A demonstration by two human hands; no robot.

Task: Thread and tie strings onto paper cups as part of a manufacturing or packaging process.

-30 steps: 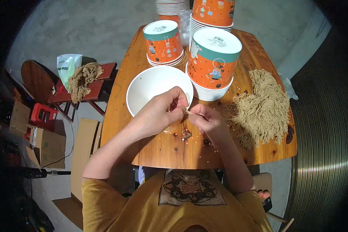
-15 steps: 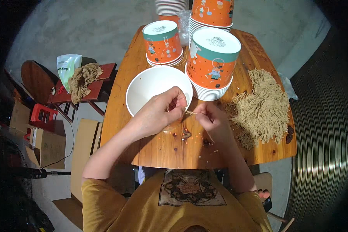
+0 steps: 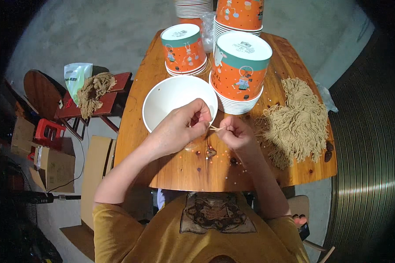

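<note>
A short length of thin beige string [image 3: 214, 129] stretches between my two hands, above the wooden table. My left hand [image 3: 186, 122] pinches one end with thumb and fingertips, in front of and partly over the rim of a white bowl [image 3: 162, 94]. The other end sits in the closed fingers of my right hand [image 3: 237, 133]. Whether the string carries a knot or bead is too small to make out. Right of my right hand lies a large heap of beige strings [image 3: 298, 127]. Small white and orange beads [image 3: 224, 154] are scattered on the table below my hands.
Behind the bowl stand upside-down stacks of orange paper buckets, a smaller stack [image 3: 184, 50] and a larger one [image 3: 241, 70]. More buckets [image 3: 239, 13] rise behind them. At left, a red side table [image 3: 118, 83] holds beige string and a plastic bag [image 3: 77, 79]; cardboard boxes [image 3: 55, 166] lie below.
My right hand has shifted slightly and turned a little, the fingers closing in more. The string between the hands lies at a different slant. My left hand stays nearly still.
</note>
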